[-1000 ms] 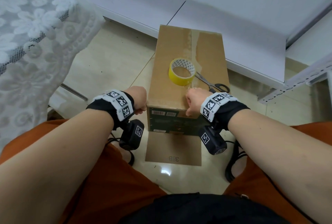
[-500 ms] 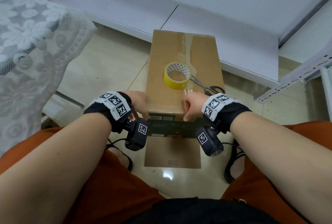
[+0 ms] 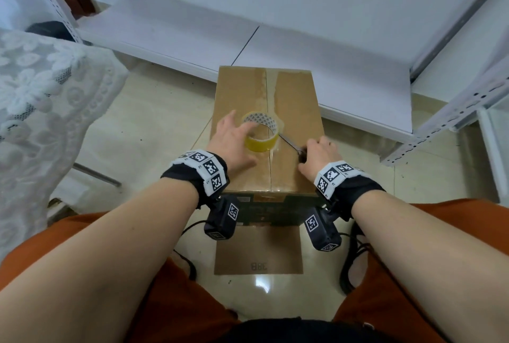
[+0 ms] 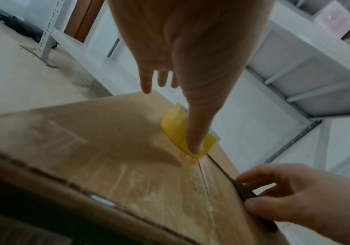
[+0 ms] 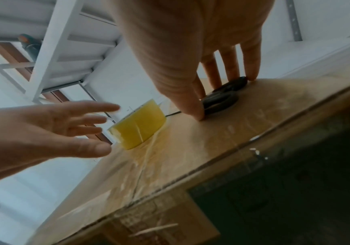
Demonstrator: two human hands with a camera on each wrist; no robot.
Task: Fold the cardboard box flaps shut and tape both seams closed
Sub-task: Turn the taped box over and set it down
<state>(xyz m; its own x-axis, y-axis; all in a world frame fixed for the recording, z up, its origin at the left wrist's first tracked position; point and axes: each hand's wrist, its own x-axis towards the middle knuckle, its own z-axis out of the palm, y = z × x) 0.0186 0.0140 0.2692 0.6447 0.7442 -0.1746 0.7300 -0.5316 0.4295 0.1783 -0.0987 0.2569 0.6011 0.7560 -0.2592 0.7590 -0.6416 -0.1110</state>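
A brown cardboard box (image 3: 239, 100) stands on the floor between my knees, its top flaps folded flat and clear tape along the middle seam. On top sits a yellow tape roll (image 3: 261, 143) with scissors (image 3: 289, 141) lying to its right. My left hand (image 3: 243, 144) reaches over the roll's left side with fingers spread and straight; the right wrist view shows the left hand (image 5: 44, 126) close beside the roll (image 5: 140, 127), not gripping it. My right hand (image 3: 319, 152) pinches the black scissor handles (image 5: 222, 101) between thumb and fingers, which the left wrist view shows on the scissors (image 4: 243, 190).
A loose flat cardboard piece (image 3: 259, 254) lies on the tiled floor in front of the box. White shelf boards (image 3: 165, 31) run behind it, a lace cloth (image 3: 41, 95) hangs at left, and a metal rack (image 3: 454, 111) stands at right.
Both hands left the box's near edge and moved forward onto its top: the left hand to the tape roll, the right hand onto the scissor handles.
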